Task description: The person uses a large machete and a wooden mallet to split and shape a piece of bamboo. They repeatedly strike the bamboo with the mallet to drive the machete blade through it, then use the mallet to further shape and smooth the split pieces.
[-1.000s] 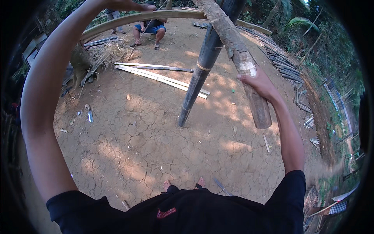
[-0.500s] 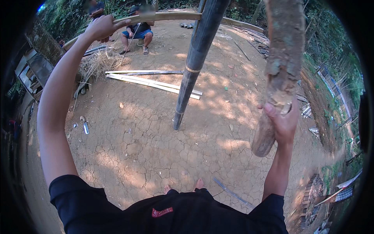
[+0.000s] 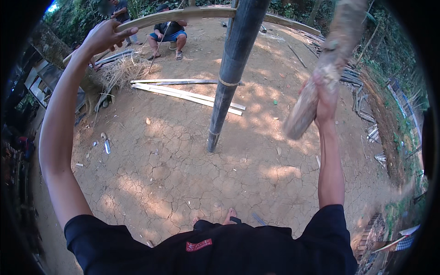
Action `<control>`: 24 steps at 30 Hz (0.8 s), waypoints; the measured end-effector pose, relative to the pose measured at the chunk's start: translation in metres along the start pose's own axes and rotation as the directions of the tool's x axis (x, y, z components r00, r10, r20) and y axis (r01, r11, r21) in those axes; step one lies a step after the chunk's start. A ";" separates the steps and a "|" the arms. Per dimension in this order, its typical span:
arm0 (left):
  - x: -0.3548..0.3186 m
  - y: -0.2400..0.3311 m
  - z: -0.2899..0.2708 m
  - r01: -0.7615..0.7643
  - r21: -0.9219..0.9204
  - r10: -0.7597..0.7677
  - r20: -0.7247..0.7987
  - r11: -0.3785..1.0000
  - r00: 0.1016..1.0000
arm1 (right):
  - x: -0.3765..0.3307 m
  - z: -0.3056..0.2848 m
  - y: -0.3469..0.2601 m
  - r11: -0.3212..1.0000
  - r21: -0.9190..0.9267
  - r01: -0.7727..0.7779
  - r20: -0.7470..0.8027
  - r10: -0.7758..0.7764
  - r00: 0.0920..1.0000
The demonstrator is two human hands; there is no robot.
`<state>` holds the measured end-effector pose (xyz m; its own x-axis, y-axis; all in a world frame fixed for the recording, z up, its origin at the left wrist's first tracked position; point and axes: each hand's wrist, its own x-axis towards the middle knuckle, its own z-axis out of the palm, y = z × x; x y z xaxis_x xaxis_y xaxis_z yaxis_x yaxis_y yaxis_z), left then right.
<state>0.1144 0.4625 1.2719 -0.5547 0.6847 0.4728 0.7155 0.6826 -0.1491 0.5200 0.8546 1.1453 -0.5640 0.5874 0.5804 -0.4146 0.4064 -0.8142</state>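
Note:
My left hand [image 3: 103, 37] is raised at the upper left, closed on a long, flat wooden bar [image 3: 183, 15]. The bar meets a dark bamboo pole [image 3: 233, 59] and shows again on its far right side; whether it runs through or behind I cannot tell. The pole leans slightly, its lower end near the ground. In my right hand [image 3: 326, 103] is a thick, rough-barked log [image 3: 340, 43], gripped near its narrower lower end. The log is blurred by motion and its top runs out of view.
Split bamboo strips [image 3: 183, 95] lie beyond the pole. A knife [image 3: 106, 143] lies on the cracked ground at left, near a heap of dry fibres [image 3: 128, 71]. One person [image 3: 169, 35] sits at the back; another [image 3: 120, 11] stands behind. Stacked poles [image 3: 350, 75] lie at right.
My right hand has moved up and slightly left, and the log has tilted with its lower end swinging up and left. My left hand stays on the bar. The view has shifted a little.

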 end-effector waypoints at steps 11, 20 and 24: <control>-0.023 0.030 -0.036 0.262 0.181 -0.283 0.104 0.948 0.953 | -0.093 -0.029 0.038 0.865 0.095 -0.493 0.272 0.454 0.849; -0.025 -0.029 -0.050 0.116 0.357 -0.187 0.174 0.927 0.967 | -0.035 0.015 -0.046 0.993 0.016 0.116 0.063 -0.116 0.991; -0.050 -0.028 -0.049 0.286 0.062 -0.292 0.240 0.956 0.926 | 0.034 -0.010 -0.154 0.743 -0.155 0.651 -0.074 -0.666 0.742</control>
<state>0.1426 0.3965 1.2951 -0.8244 0.4959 0.2729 0.4994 0.8642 -0.0617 0.5722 0.8193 1.2905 -0.0900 0.2172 0.9720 -0.5648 0.7927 -0.2295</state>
